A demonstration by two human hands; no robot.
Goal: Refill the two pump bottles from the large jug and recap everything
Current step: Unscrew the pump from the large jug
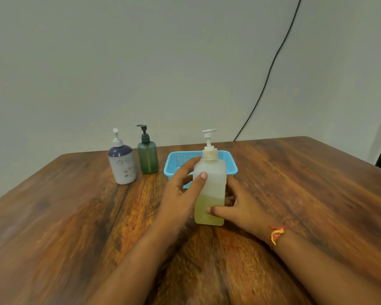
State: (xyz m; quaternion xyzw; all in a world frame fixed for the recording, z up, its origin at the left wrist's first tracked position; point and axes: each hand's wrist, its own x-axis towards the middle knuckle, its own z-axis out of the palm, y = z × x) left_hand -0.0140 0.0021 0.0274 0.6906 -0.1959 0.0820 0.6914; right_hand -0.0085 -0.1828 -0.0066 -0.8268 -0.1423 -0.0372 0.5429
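The jug [210, 186] stands upright on the tabletop [75, 216] just right of the frame's centre. It is translucent, with yellowish liquid filling roughly its lower half, and its white pump [209, 137] is on. Both hands hold it. The left hand [180, 194] clasps the jug's upper left side, thumb on the front face and fingers [191, 164] reaching round the far edge. The right hand [242, 205] grips low on the right side, thumb pressed to the front and the other fingers curled behind, dimly seen through the plastic. A thread bracelet [276, 234] circles the right wrist.

Just behind the jug sits a blue basket [178, 160]. Left of the basket the two pump bottles stand close together, capped: a green bottle [147, 158] and, further left, a white bottle [121, 166]. A dark cable [271, 67] runs down the wall at upper right.
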